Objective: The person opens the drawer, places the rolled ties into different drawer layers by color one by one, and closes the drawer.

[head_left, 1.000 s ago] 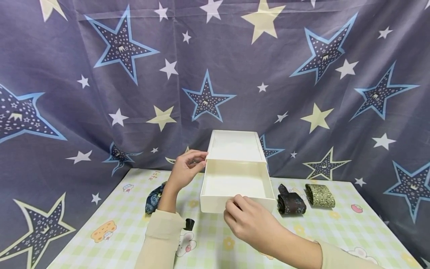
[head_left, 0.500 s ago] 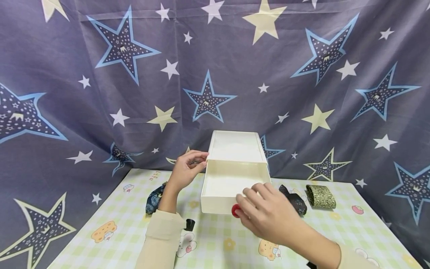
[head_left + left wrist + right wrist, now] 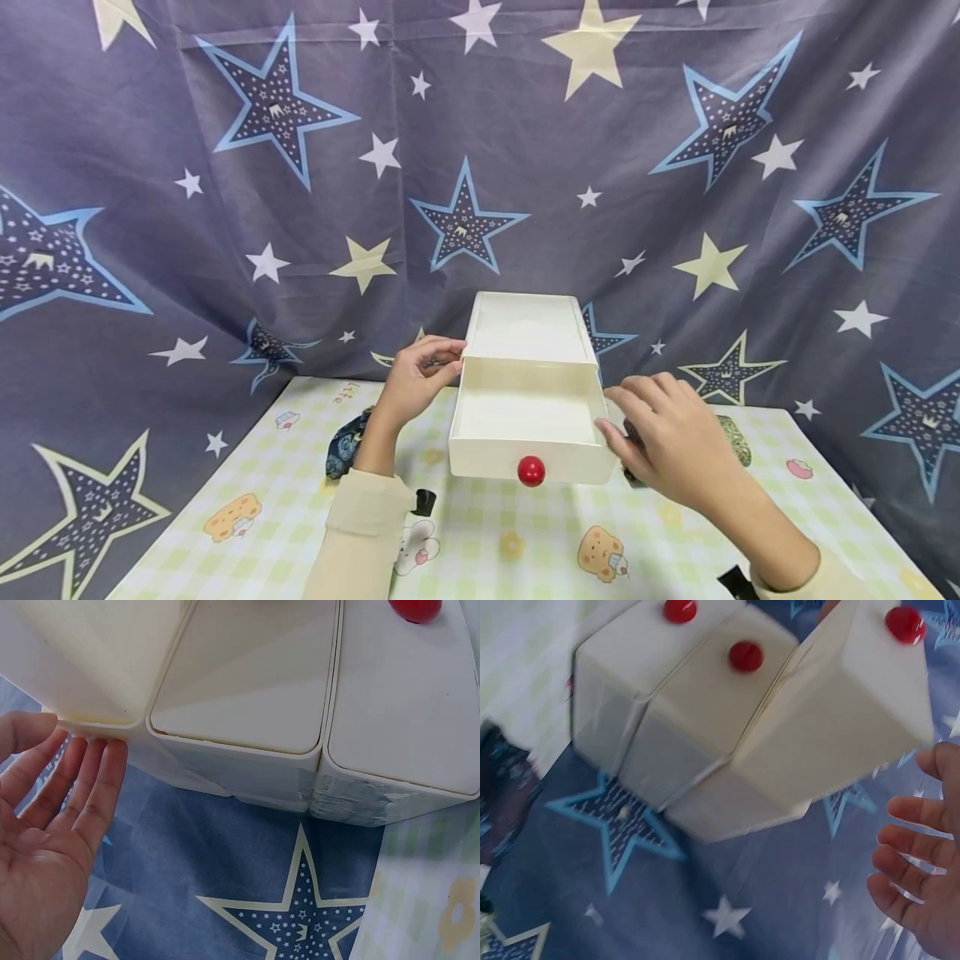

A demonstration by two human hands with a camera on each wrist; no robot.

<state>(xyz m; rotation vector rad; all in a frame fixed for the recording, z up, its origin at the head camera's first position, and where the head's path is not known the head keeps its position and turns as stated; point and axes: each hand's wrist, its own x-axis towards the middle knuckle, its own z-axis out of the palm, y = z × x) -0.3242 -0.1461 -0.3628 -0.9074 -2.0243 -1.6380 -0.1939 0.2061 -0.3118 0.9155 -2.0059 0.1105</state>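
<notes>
A white drawer unit point(image 3: 528, 325) has its top drawer point(image 3: 480, 458) pulled out, with a red round knob point(image 3: 531, 472) on the front; the drawer's inside looks bare. My left hand point(image 3: 416, 379) touches the unit's left front edge. In the left wrist view its fingers point(image 3: 90, 787) are nearly straight against that edge, thumb near the corner. My right hand point(image 3: 675, 442) is beside the drawer's right wall, fingers loosely bent and holding nothing. The right wrist view shows that hand point(image 3: 930, 862) near the drawer's front corner, apparently just off it.
Two lower drawers point(image 3: 697, 705) of the unit are closed. A rolled blue patterned cloth point(image 3: 347, 443) lies left, by my left forearm. Behind my right hand, a dark roll is mostly hidden and a green patterned roll point(image 3: 738, 437) partly so. A starry curtain point(image 3: 480, 108) hangs behind.
My right hand has let go of the drawer's front knob and moved right to the drawer's side wall, uncovering the red knob. The left hand and the pulled-out drawer have stayed in place.
</notes>
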